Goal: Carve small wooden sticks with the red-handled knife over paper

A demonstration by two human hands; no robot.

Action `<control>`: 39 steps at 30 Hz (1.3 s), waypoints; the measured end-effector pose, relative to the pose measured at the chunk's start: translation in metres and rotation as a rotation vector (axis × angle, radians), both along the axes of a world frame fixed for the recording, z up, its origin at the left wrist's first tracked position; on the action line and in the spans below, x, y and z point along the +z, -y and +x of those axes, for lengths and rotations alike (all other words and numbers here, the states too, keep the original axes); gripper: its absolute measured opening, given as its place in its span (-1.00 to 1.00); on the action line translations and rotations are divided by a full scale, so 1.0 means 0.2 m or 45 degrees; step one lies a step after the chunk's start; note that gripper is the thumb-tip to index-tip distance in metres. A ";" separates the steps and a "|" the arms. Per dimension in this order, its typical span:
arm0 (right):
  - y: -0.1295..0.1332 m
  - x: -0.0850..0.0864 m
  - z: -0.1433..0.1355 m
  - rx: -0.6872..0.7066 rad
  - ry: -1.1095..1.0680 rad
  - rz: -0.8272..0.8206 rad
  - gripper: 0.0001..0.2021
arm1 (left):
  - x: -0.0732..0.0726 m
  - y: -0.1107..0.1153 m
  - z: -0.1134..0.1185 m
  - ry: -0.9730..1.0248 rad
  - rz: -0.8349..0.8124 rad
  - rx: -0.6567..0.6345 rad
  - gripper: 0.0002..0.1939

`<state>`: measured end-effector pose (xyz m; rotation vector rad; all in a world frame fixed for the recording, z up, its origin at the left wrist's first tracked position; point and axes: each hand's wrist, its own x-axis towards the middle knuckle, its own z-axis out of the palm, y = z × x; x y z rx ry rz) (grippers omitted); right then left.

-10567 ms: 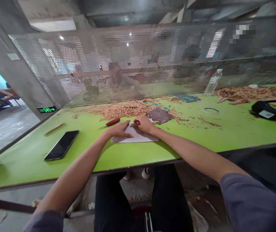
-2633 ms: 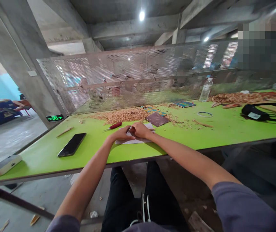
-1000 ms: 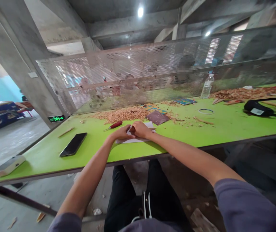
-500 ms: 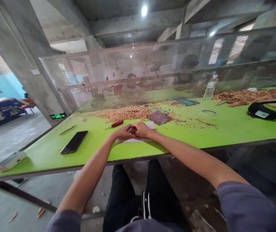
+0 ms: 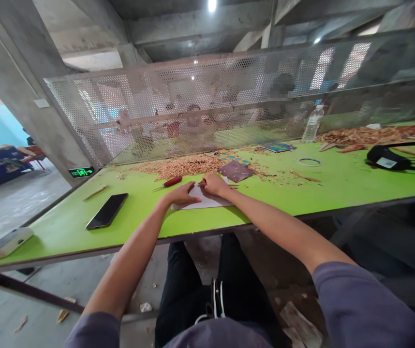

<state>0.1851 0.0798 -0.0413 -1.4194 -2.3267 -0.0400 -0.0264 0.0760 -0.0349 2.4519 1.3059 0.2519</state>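
A white sheet of paper (image 5: 207, 202) lies on the green table under both hands. At its left side, my left hand (image 5: 181, 194) rests with thumb and fingers spread apart, holding nothing that I can see. My right hand (image 5: 215, 185) is closed over the paper, fingers curled round a small brown piece whose kind I cannot make out. A thin pale tip shows just right of that hand. Beyond my left hand lies a red-handled tool (image 5: 172, 181) with a thin metal shaft. Behind my right hand is a brown sheet, perhaps sandpaper (image 5: 235, 170).
Wood shavings (image 5: 189, 166) are heaped along the perforated metal screen (image 5: 149, 116). A phone (image 5: 107, 211) and a white box-shaped device (image 5: 8, 243) lie at left. To the right are a plastic bottle (image 5: 313, 124), a tape ring (image 5: 309, 162) and a black strapped object (image 5: 389, 158).
My hands were together around something small. Now they are apart: the left has opened out onto the paper, and the right stays closed. The view has shifted slightly.
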 end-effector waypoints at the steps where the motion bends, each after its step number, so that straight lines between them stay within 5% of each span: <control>1: 0.01 0.00 0.00 0.005 0.003 0.012 -0.80 | 0.00 0.00 0.00 -0.010 0.001 0.006 0.05; 6: 0.05 0.01 -0.03 0.292 -0.010 -0.059 -0.80 | 0.01 0.01 0.01 0.040 -0.004 -0.104 -0.09; 12: 0.03 0.00 -0.01 -0.011 0.039 -0.009 -0.77 | -0.01 -0.01 0.00 0.015 0.017 -0.010 0.03; 17: 0.04 -0.01 -0.03 0.231 0.008 -0.044 -0.78 | -0.01 -0.02 0.00 0.037 0.008 -0.106 -0.11; 23: 0.00 -0.01 0.01 -0.007 0.018 0.033 -0.78 | 0.00 -0.01 0.01 -0.020 0.026 -0.014 0.07; 29: 0.03 -0.02 0.00 0.264 0.012 -0.011 -0.81 | 0.00 0.00 0.01 0.060 0.002 -0.088 -0.11; 34: 0.04 -0.01 -0.04 0.091 0.011 0.007 -0.81 | 0.00 0.01 0.01 0.074 0.021 -0.076 -0.10; 39: 0.06 -0.01 -0.06 0.289 -0.021 -0.029 -0.78 | 0.02 0.02 0.01 0.061 -0.008 -0.115 -0.21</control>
